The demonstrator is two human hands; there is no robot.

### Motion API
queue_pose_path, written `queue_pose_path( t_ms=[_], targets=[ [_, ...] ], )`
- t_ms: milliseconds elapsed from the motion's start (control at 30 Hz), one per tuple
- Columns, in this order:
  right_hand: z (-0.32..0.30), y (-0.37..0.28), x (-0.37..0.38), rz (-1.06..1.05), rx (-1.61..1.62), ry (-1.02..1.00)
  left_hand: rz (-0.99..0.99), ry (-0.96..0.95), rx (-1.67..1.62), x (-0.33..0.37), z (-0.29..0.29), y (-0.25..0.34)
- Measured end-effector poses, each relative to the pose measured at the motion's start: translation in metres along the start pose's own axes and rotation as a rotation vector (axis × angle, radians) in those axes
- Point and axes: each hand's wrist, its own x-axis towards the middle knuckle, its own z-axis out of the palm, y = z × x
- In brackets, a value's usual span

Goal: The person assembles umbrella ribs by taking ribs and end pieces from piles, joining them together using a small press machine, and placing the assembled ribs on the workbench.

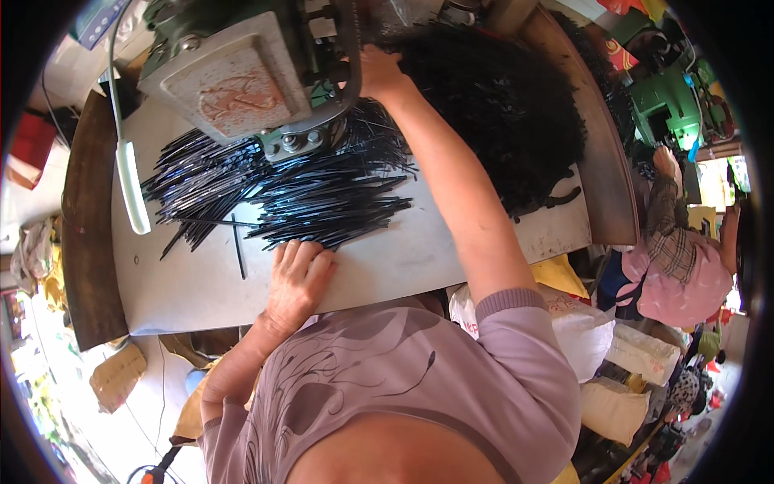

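A green machine with a worn metal cover plate [235,81] stands over the far side of a pale tabletop. Below its metal head lies a spread pile of thin, glossy black strips [326,198]. My left hand [300,278] rests at the near edge of this pile, fingers bent and close together; what lies under the fingertips is hidden. Stretched far forward, my right hand [379,71] is beside the machine's right side, next to a big heap of black pieces [492,105]. The machine's edge hides part of its fingers.
One loose black strip [239,248] lies apart on the tabletop [185,290]. A white tube lamp [133,187] hangs at the left. Raised boards [89,218] edge the table. Bags and packages [576,331] sit below right. Another person [677,266] works near a second green machine [667,109].
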Motion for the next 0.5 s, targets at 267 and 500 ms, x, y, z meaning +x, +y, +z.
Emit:
queue_pose_path(
  t_ms=[267, 500],
  targets=[
    [-0.011, -0.03, -0.042, 0.034, -0.034, -0.112, -0.019, 0.017, 0.029, 0.002, 0.001, -0.012],
    [-0.015, -0.021, -0.06, -0.144, -0.037, 0.15, 0.001, 0.064, -0.001, -0.002, 0.008, -0.014]
  ],
)
